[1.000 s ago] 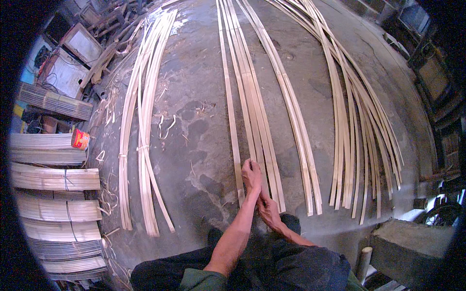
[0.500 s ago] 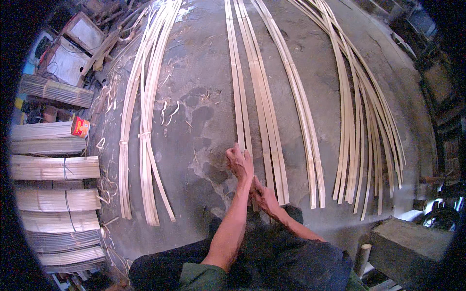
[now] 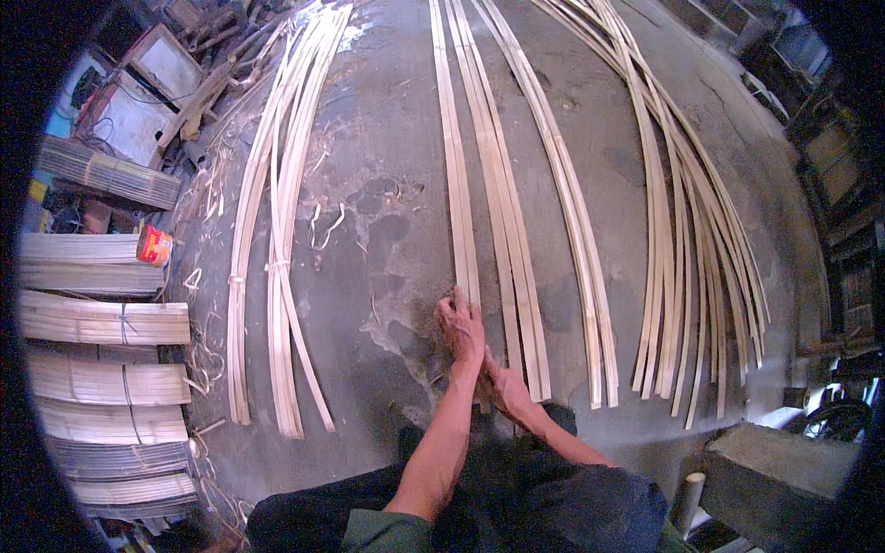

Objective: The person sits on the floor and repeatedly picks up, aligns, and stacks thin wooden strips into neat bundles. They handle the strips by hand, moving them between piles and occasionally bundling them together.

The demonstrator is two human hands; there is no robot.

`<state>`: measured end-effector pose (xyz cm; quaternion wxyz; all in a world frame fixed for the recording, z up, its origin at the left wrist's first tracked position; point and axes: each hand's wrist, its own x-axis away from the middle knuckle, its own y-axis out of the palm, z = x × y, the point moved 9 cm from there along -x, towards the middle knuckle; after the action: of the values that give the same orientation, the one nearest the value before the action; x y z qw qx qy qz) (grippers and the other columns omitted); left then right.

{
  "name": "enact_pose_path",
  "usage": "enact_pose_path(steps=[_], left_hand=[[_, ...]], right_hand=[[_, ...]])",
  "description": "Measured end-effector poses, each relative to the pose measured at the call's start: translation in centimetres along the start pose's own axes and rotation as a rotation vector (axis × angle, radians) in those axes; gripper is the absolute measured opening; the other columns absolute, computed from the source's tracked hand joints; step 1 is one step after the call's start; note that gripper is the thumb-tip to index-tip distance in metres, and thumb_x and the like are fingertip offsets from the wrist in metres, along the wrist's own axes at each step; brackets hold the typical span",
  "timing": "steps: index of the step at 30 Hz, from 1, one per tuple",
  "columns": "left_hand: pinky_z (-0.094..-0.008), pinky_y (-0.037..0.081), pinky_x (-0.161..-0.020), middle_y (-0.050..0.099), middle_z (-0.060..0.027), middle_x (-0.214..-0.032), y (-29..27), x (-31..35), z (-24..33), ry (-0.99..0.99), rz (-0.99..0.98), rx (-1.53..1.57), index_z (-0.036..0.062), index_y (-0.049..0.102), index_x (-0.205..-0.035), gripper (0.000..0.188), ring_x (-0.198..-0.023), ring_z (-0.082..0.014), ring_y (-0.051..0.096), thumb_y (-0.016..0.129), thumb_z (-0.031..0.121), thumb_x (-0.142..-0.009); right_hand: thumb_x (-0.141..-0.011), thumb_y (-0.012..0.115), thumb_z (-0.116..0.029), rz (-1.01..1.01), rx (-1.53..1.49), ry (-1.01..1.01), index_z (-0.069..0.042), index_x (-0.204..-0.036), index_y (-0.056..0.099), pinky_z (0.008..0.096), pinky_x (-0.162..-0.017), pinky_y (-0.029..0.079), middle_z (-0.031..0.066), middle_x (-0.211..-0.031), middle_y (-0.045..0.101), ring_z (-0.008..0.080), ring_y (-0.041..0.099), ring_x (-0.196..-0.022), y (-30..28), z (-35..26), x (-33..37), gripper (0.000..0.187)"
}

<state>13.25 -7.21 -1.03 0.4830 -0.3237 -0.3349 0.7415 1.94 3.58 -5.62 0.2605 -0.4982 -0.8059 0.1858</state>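
A pair of long, pale bamboo strips (image 3: 454, 157) runs away from me along the floor, their near ends between my hands. My left hand (image 3: 460, 329) is closed round them, fingers curled and thumb along the strips. Just behind it, my right hand (image 3: 513, 392) is closed at the near ends, its fingertips partly hidden by my left wrist. Close by on the right lies another group of strips (image 3: 513, 267), with a narrow pair (image 3: 581, 226) farther right.
Many strips (image 3: 656, 230) fan out at the right. Two tied strip bundles (image 3: 238, 323) lie left, among curled shavings (image 3: 323, 226). Stacked, tied slats (image 3: 111, 382) line the left edge, with a red tin (image 3: 154, 245) on them. A concrete block (image 3: 774, 470) stands lower right.
Both hands sit slightly lower in the picture, nearer my body, still closed at the strips. The other strips lie in nearly the same places; the view has shifted a little.
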Motion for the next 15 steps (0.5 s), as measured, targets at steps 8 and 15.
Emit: enact_pose_path(steps=[8, 15], left_hand=[[-0.0458, 0.040, -0.089, 0.047, -0.0171, -0.112, 0.1, -0.2, -0.4, 0.000, -0.002, -0.019, 0.0042, 0.047, -0.134, 0.055, -0.104, -0.0346, 0.047, 0.065, 0.023, -0.085], [-0.0470, 0.039, -0.091, 0.047, -0.0188, -0.113, 0.5, -0.3, -0.2, -0.004, -0.046, 0.031, 0.0021, 0.048, -0.130, 0.052, -0.106, -0.0361, 0.047, 0.065, 0.021, -0.085]], right_hand=[[-0.092, 0.052, -0.019, 0.009, 0.108, -0.033, -0.006, -0.149, 0.021, 0.0491, -0.059, 0.047, 0.0278, -0.077, 0.060, 0.0441, 0.061, -0.066, -2.0, -2.5, 0.0, 0.066], [-0.092, 0.057, -0.020, 0.306, -0.047, -0.086, -0.012, -0.143, 0.038, 0.0488, -0.056, 0.046, 0.0207, -0.076, 0.063, 0.0408, 0.058, -0.059, -7.7, -2.5, 1.9, 0.055]])
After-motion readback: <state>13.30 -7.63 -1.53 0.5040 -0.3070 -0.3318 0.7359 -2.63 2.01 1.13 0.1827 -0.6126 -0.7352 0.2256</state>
